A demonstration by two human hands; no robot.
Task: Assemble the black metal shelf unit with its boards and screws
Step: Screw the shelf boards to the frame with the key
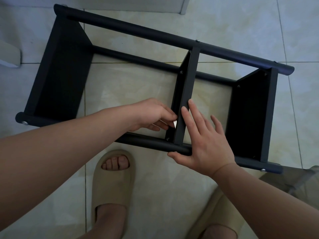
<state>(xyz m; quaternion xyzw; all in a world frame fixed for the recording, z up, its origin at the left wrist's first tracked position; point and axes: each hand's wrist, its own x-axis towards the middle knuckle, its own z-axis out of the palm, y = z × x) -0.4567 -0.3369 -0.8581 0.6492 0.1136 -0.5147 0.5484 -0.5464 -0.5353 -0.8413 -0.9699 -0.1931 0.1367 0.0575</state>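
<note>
The black metal shelf unit (138, 31) lies on its side on the tiled floor, with three boards standing between its round tubes. My left hand (151, 114) pinches a small white piece (175, 124) against the left face of the middle board (187, 94). My right hand (205, 145) lies with straight fingers on the right of that board, fingertips on its edge and thumb against the near tube (155, 144). Screw heads show at the tube ends (25, 123) and on the boards.
My two feet in beige slippers (112, 183) stand on the floor just below the near tube. A pale object (10, 54) sits at the left edge, a white mat (146, 4) at the top, and grey fabric (296, 183) at the right.
</note>
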